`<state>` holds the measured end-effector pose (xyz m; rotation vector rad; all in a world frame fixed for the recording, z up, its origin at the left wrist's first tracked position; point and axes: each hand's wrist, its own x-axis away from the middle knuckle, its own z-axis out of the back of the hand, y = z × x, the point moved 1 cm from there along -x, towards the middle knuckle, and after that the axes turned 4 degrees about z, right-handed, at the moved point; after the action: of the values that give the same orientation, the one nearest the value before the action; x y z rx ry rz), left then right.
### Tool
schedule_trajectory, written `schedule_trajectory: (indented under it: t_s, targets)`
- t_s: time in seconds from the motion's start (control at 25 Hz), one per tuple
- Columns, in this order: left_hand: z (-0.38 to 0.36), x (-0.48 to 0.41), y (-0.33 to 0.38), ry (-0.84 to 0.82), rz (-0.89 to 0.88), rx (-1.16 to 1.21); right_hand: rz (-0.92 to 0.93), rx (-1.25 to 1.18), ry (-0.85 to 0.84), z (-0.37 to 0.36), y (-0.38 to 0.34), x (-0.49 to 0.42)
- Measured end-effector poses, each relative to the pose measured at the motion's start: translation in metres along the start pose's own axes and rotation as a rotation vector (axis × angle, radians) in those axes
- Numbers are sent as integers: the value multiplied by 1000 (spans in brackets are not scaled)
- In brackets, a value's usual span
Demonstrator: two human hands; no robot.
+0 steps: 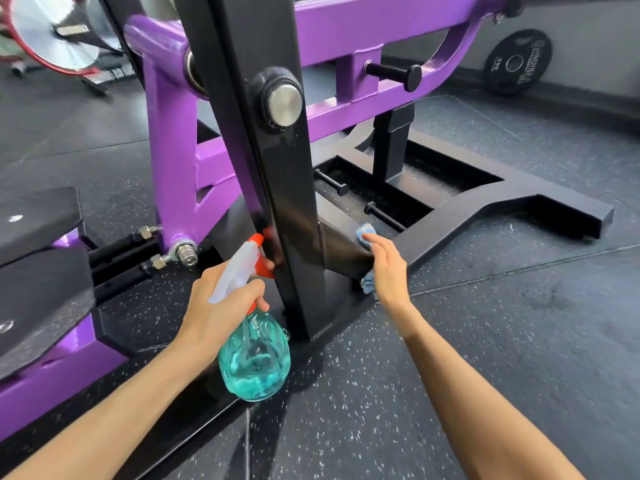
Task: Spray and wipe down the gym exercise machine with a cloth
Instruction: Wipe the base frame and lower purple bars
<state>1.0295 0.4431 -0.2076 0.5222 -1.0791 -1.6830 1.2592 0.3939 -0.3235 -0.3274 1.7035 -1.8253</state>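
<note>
While the padded seat (34, 220) sits off at the far left with the purple frame (173, 150) rising just beside it, the real action is low down in the middle. The left grip (221, 306) is wrapped round the neck of the spray bottle (254, 358), with a finger curled at the orange trigger. The nozzle points right at the black upright (287, 202), nearly touching it. The bottle's got teal liquid in it, looks like plenty, though I can't read the exact level.

That upright is the bit that matters imo. Its long axis leans up and back toward the top left, and both hands are down near its foot, one on each side. A slanted brace (343, 251) comes off its right face, and the blue cloth (366, 232) is spread on that. The right grip (388, 268) lies flat on top, fingers pretty much straight, pressing rather than pinching. Cloth peeks out past the fingertips and again under the palm.

So the cloth is just right of where the nozzle's aimed, and the right grip is the one to sweep leftward onto the post or along the brace.

Further right is the black base frame (485, 202) on the speckled floor (485, 341), and a weight plate (517, 62) leaning on the wall.
</note>
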Motion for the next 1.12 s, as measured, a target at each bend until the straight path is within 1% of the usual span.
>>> schedule_trajectory:
  t_s: [0.04, 0.08, 0.12, 0.2, 0.24, 0.28, 0.32, 0.36, 0.44, 0.48, 0.56, 0.6, 0.64, 0.68, 0.76, 0.8, 0.88, 0.92, 0.96, 1.0, 1.04, 1.08, 1.12]
  targets:
    - [0, 1, 0, 1, 2, -26, -209, 22, 38, 7, 18, -8]
    - [0, 1, 0, 10, -6, -52, -352, 33, 64, 8, 27, -13]
    - [0, 0, -1, 15, -12, -73, -438, 20, 102, 4, 30, -15]
    - [2, -2, -1, 6, -22, -97, -541, 13, 245, -12, 26, -7]
    - [4, -1, 1, -7, -35, -109, -564, 3, 316, -19, 17, 8]
    - [6, 0, 2, -29, -59, -130, -581, -13, 352, -22, 7, 26]
    - [7, 1, 2, -59, -85, -144, -562, -36, 365, -24, -3, 44]
    - [8, 2, 2, -88, -104, -153, -493, -67, 357, -24, -18, 60]
    - [10, 6, 0, -130, -145, -185, -269, -142, 326, -29, -58, 84]
    - [9, 7, -3, -120, -160, -198, -126, -176, 293, -34, -76, 92]
    - [7, 8, -7, -26, -173, -168, 153, -195, 228, -45, -99, 102]
    - [7, 7, -9, 20, -166, -126, 239, -175, 232, -49, -99, 105]
    - [8, 6, -9, 50, -153, -75, 259, -140, 254, -48, -91, 105]
    - [9, 4, -9, 74, -143, -23, 207, -119, 287, -45, -80, 102]
    - [11, -2, -11, 112, -132, 72, 16, -174, 316, -35, -74, 96]
    - [11, -4, -12, 122, -134, 96, 30, -204, 293, -34, -81, 94]
    - [9, -5, -13, 145, -145, 80, 260, -182, 247, -44, -105, 98]
    - [8, -4, -16, 152, -137, 78, 363, -113, 246, -53, -111, 105]
    - [8, -1, -18, 141, -119, 105, 412, -23, 263, -61, -107, 113]
    - [9, 1, -21, 124, -104, 153, 398, 55, 276, -68, -89, 123]
    - [12, 4, -24, 110, -96, 200, 325, 110, 250, -71, -63, 133]
    - [15, 5, -26, 100, -89, 222, 203, 140, 202, -71, -36, 144]
    - [18, 5, -29, 99, -77, 218, 41, 127, 158, -70, -15, 154]
